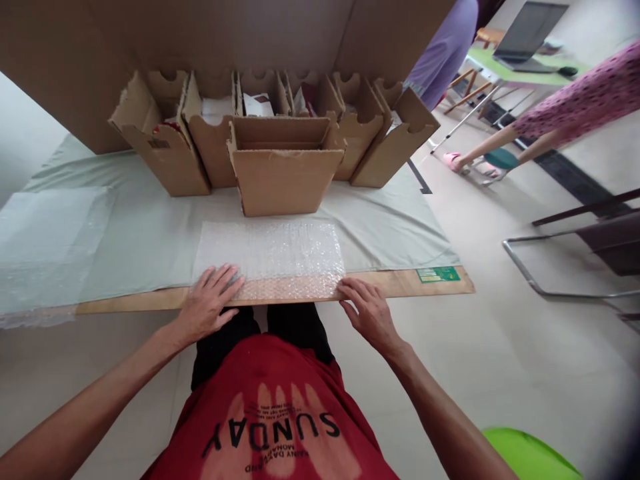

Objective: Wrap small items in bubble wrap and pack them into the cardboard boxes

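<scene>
A clear sheet of bubble wrap [280,250] lies flat near the table's front edge, its lower strip over the bare wood. On its left end rests my left hand [210,300], palm down with fingers spread. My right hand [367,310] is at the sheet's lower right corner, fingertips touching it and thumb apart from the fingers. Nothing is seen gripped in either hand. Just behind the sheet stands a small open cardboard box [287,180].
Several narrow cardboard bins [210,143] with papers inside stand in a row before a large cardboard panel [225,33]. More bubble wrap [50,240] lies at the left. A green stool [530,457], a metal-framed chair [525,270] and people's legs [565,120] are to the right.
</scene>
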Demonstrator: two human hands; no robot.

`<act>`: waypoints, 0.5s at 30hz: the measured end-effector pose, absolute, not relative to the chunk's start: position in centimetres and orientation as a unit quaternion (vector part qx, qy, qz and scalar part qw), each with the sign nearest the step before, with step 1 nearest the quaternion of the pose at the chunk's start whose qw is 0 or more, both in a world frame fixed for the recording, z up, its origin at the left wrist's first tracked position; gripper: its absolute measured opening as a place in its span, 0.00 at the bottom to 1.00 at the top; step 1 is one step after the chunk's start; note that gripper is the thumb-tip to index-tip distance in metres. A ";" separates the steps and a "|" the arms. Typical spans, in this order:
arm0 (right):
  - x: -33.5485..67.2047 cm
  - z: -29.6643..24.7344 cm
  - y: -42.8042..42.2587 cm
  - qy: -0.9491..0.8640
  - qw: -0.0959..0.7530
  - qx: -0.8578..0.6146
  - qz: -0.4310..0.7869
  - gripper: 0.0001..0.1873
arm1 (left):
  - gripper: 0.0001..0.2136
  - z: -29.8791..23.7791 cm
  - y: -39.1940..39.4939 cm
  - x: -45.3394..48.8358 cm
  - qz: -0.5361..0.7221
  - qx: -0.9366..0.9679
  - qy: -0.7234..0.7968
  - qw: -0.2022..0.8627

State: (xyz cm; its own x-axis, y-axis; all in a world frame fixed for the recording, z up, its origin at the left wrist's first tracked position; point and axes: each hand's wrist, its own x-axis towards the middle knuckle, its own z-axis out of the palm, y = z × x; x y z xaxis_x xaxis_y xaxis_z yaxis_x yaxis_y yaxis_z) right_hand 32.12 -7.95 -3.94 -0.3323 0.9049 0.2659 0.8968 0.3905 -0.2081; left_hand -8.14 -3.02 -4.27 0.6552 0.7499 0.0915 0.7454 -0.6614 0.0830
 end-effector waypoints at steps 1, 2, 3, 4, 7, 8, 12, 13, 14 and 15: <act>32.2 -3.9 -7.9 -0.812 0.179 -0.555 0.013 0.16 | 0.28 -4.3 -3.1 -8.4 0.064 0.909 0.412 0.016; 32.3 -3.9 -7.9 -0.809 0.185 -0.558 0.015 0.14 | 0.28 -4.3 -3.3 -8.6 0.071 0.909 0.411 0.014; 32.5 -3.8 -7.9 -0.808 0.190 -0.558 0.019 0.12 | 0.27 -4.2 -3.4 -8.8 0.079 0.909 0.410 0.013; 32.6 -3.7 -7.8 -0.808 0.193 -0.556 0.024 0.10 | 0.27 -4.1 -3.4 -8.9 0.088 0.909 0.408 0.013; 33.0 -3.2 -7.2 -0.817 0.202 -0.538 0.053 0.08 | 0.27 -3.5 -3.6 -8.7 0.112 0.909 0.402 0.019; 33.2 -2.8 -7.0 -0.819 0.209 -0.530 0.070 0.08 | 0.27 -3.3 -3.5 -8.6 0.119 0.908 0.401 0.022; 33.9 0.0 -6.2 -0.787 0.263 -0.535 0.159 0.10 | 0.24 -2.5 -2.8 -8.4 0.142 0.900 0.410 0.048; 34.0 0.8 -6.0 -0.767 0.282 -0.546 0.186 0.11 | 0.22 -2.3 -2.4 -8.5 0.150 0.894 0.418 0.062; 34.2 1.6 -5.7 -0.741 0.304 -0.557 0.219 0.12 | 0.19 -2.0 -1.9 -8.7 0.162 0.885 0.428 0.080; 34.3 2.3 -5.4 -0.711 0.332 -0.566 0.255 0.13 | 0.16 -1.7 -1.4 -8.9 0.175 0.875 0.440 0.104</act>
State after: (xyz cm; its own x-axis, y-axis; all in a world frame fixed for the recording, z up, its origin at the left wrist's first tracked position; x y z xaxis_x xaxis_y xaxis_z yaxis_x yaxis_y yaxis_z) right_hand 34.26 -5.39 2.27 -0.1397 0.9731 0.1831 0.6349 0.2299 -0.7376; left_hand -8.91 -1.41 -1.67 0.5517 0.8058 0.2153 0.7328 -0.5916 0.3362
